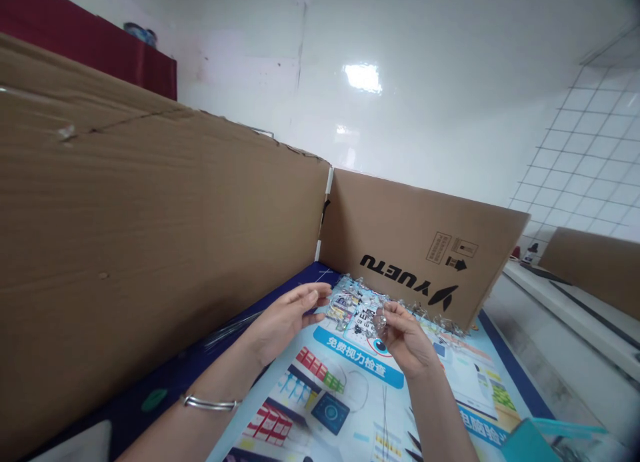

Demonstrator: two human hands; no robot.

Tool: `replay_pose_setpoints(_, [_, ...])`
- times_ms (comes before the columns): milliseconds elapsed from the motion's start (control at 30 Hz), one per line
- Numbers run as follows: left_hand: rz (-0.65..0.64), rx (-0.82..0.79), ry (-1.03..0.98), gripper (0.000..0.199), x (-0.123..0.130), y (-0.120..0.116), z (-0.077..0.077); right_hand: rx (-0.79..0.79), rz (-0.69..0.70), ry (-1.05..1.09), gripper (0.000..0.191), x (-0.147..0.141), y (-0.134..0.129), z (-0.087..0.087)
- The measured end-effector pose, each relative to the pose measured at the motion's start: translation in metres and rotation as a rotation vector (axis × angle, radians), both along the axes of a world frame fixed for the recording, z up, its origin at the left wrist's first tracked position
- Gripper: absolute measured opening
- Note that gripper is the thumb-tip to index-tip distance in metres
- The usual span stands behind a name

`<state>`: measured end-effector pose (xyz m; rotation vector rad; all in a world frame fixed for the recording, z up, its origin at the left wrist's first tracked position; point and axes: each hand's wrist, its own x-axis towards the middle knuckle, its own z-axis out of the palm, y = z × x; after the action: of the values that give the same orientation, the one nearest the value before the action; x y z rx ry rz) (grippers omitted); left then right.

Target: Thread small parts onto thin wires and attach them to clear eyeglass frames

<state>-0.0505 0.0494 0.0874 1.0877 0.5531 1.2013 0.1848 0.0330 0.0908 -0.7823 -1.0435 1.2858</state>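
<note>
My left hand (290,319) is raised over the printed sheet (310,355), its thumb and index finger close together. Whatever they pinch, if anything, is too fine to make out. To its right, my right hand (409,342) holds a small clear, shiny piece (380,322) between thumb and fingers. A thin wire (367,389) curves in a loose loop over the sheet below the hands. Many glittering clear pieces (347,285) on thin wires lie in a row along the sheet's far edge.
Tall cardboard panels stand at the left (165,235) and back (400,215). Long thin strands (233,332) lie on the dark blue surface at left. Dark pointed tips (414,443) show near my right forearm. A teal box (530,442) sits at the bottom right.
</note>
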Motion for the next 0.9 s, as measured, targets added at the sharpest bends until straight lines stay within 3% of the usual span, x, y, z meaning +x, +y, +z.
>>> replay_pose_setpoints(267, [0.006, -0.016, -0.010, 0.036, -0.003, -0.002, 0.004, -0.026, 0.044, 0.130, 0.023, 0.008, -0.003, 0.004])
replay_pose_setpoints(367, [0.017, 0.059, 0.057, 0.038, -0.006, -0.004, 0.007, -0.019, 0.038, 0.097, 0.021, 0.009, -0.004, 0.004])
replay_pose_setpoints(467, [0.081, 0.267, 0.285, 0.049, -0.007, -0.012, 0.013, 0.022, 0.007, 0.013, 0.017, 0.008, -0.007, 0.009])
replay_pose_setpoints(600, [0.295, 0.711, 0.748, 0.085, 0.003, -0.029, 0.018, 0.071, -0.023, -0.178, 0.011, -0.002, -0.016, 0.016])
replay_pose_setpoints(667, [0.383, 0.846, 0.923, 0.093, 0.012, -0.036, 0.015, 0.081, -0.026, -0.255, 0.011, -0.011, -0.021, 0.018])
replay_pose_setpoints(767, [0.485, 0.889, 1.063, 0.093, 0.023, -0.038, 0.006, 0.115, -0.047, -0.368, 0.010, -0.024, -0.028, 0.020])
replay_pose_setpoints(900, [0.547, 0.899, 1.112, 0.073, 0.025, -0.034, 0.001, 0.186, -0.098, -0.549, 0.006, -0.039, -0.038, 0.024])
